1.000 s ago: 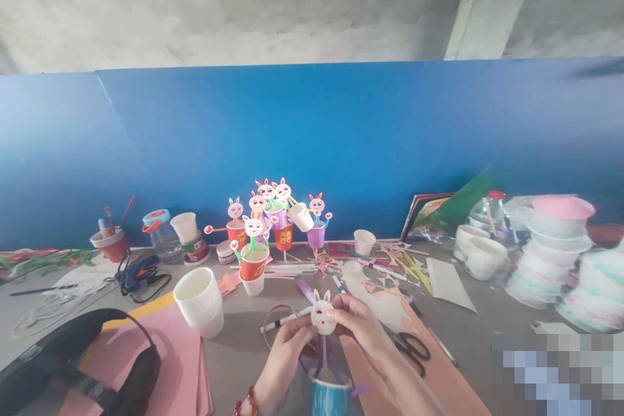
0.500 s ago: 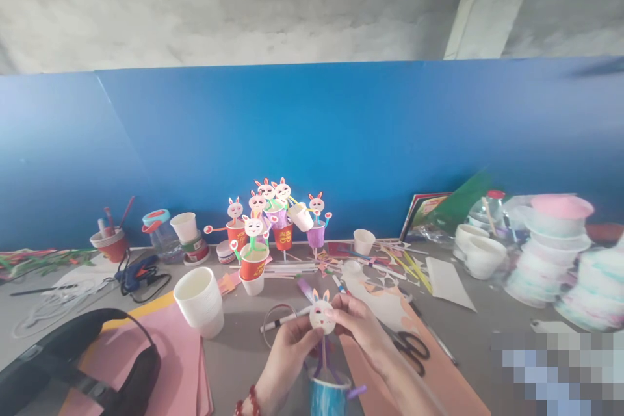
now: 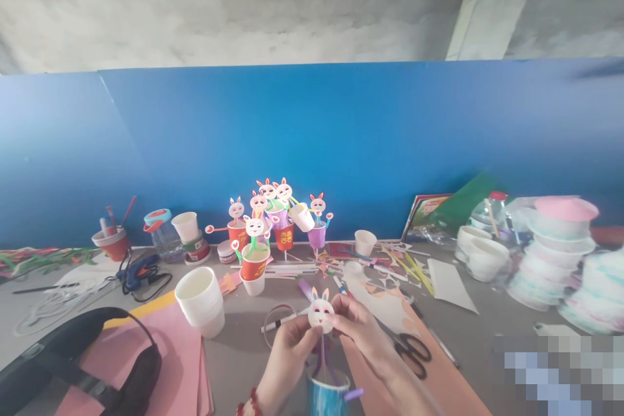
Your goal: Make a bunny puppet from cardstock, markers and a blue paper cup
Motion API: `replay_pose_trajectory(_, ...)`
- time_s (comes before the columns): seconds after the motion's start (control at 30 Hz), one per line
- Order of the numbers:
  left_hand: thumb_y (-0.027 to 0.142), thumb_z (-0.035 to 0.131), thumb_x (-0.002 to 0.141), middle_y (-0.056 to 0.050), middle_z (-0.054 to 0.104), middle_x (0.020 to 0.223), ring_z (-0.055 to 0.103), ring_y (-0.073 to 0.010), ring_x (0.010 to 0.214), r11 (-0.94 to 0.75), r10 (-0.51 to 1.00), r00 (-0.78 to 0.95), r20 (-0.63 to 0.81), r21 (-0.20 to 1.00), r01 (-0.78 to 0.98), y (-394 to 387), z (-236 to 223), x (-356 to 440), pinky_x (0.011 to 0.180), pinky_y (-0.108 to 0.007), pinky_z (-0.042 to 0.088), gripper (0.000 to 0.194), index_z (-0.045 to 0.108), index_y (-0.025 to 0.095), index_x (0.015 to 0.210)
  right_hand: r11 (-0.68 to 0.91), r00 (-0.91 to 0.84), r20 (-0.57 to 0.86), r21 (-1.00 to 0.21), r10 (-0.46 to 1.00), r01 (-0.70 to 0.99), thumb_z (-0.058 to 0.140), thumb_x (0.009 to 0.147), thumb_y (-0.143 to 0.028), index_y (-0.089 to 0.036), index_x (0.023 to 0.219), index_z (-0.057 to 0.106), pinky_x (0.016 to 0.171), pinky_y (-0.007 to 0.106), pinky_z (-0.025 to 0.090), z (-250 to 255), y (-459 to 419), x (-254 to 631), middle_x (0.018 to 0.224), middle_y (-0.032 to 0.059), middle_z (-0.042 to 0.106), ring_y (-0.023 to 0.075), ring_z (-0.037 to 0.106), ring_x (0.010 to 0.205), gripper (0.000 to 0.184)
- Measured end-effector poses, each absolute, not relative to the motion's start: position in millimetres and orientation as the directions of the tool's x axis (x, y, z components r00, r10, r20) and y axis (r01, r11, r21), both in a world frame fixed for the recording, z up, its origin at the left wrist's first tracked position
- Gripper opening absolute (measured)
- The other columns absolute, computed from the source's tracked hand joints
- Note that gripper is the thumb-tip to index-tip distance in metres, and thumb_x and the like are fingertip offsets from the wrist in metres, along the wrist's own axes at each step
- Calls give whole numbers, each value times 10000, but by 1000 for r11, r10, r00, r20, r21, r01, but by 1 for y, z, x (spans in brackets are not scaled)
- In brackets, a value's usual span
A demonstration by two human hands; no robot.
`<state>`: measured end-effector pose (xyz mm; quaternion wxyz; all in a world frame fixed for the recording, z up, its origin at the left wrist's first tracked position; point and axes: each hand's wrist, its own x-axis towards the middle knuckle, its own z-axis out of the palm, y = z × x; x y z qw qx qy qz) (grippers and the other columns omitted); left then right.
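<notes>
A paper bunny face [image 3: 320, 312] with pink ears stands on a thin stick rising from a blue cup [image 3: 327, 395] at the bottom edge. My left hand [image 3: 287, 351] pinches the face from the left, fingers closed on it. My right hand [image 3: 358, 325] pinches it from the right side. Purple strips curl out of the blue cup's rim. A white marker [image 3: 281, 321] lies on the table just behind my left hand.
Several finished bunny cups [image 3: 267, 224] stand at the back by the blue wall. A stack of white cups [image 3: 201, 302] sits left, with pink paper [image 3: 175, 357] and a black headset [image 3: 73, 357]. Scissors [image 3: 414, 348] lie right; stacked bowls [image 3: 556, 253] far right; glue gun [image 3: 139, 271] left.
The bunny face and both hands have shifted slightly up and left; more of the blue cup shows at the bottom edge.
</notes>
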<state>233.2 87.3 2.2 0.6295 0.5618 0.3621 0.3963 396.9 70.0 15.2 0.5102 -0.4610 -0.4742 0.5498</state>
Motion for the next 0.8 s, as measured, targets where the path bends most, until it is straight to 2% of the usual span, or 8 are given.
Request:
replay_pose_trajectory(0.27, 596, 716, 755, -51, 714, 689, 564, -153, 630, 25, 910, 414, 32, 991, -131, 86, 5, 234, 631, -245, 434, 484, 780, 120, 819, 27, -70, 33, -996, 997, -91, 751, 751, -503, -211, 712, 545, 574, 251, 419, 19, 67, 392, 628, -48, 543, 133, 506, 584, 360)
replay_pose_trajectory(0.4, 590, 707, 777, -37, 685, 669, 570, -156, 655, 16, 905, 422, 49, 989, -149, 84, 6, 233, 658, -250, 446, 469, 777, 130, 830, 72, -87, 79, -994, 993, -77, 762, 768, -455, -209, 752, 577, 589, 244, 444, 27, 61, 390, 661, -41, 564, 137, 539, 612, 308)
replay_pose_trajectory(0.67, 554, 723, 786, -39, 657, 674, 468, -100, 556, 16, 876, 475, 82, 980, -198, 80, 12, 233, 512, -195, 381, 443, 769, 127, 894, 140, -95, 146, -988, 985, -65, 705, 839, -423, -210, 814, 588, 595, 233, 432, 22, 61, 388, 713, -22, 585, 139, 539, 647, 244)
replay_pose_trajectory(0.73, 541, 693, 818, -42, 661, 683, 480, -102, 539, -34, 882, 460, 106, 986, -163, 78, 15, 232, 501, -198, 387, 424, 768, 131, 899, 175, -79, 179, -983, 981, -57, 682, 855, -415, -209, 808, 582, 596, 237, 426, 25, 58, 387, 730, -16, 571, 140, 522, 654, 233)
replay_pose_trajectory(0.8, 489, 653, 866, -54, 684, 722, 556, -136, 594, -192, 884, 419, 208, 978, -81, 76, 20, 227, 550, -218, 444, 362, 767, 148, 906, 241, -63, 243, -970, 968, -42, 667, 859, -404, -215, 781, 557, 616, 248, 439, 33, 53, 385, 761, -6, 557, 150, 522, 676, 233)
